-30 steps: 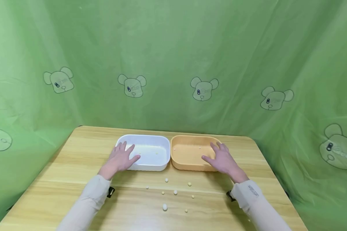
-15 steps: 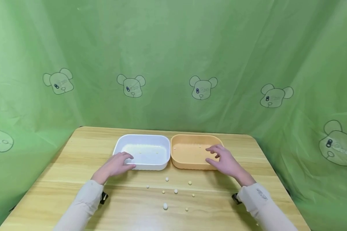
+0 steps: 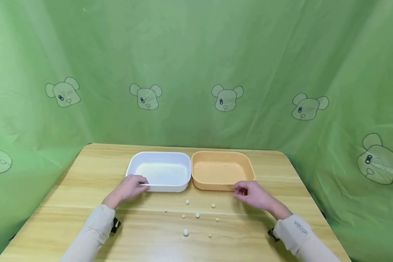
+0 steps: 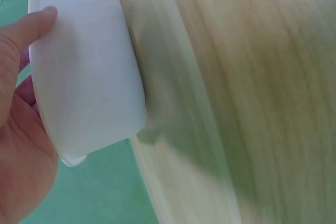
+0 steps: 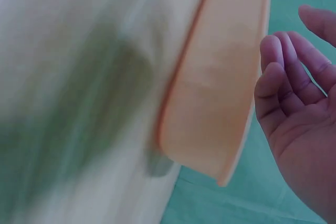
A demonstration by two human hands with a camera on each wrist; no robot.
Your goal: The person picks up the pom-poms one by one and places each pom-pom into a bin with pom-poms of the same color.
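In the head view, my left hand pinches the near rim of a white tray at its left corner. The left wrist view shows the thumb lying on the outer wall, the other fingers partly hidden behind the rim. At the near right corner of an orange tray, my right hand has loosely curled fingers and nothing in them. Seen from the right wrist, its fingertips are beside the tray's rim, the thumb standing apart. Two tiny balls lie inside each tray.
Several small white and yellow balls, such as a larger white ball and a yellow ball, are scattered on the wooden table in front of the trays. A green curtain hangs behind the table.
Both hands have drawn back from over the trays toward the near side. The left has taken hold of the white tray's rim; the right's spread fingers have curled in and lowered.
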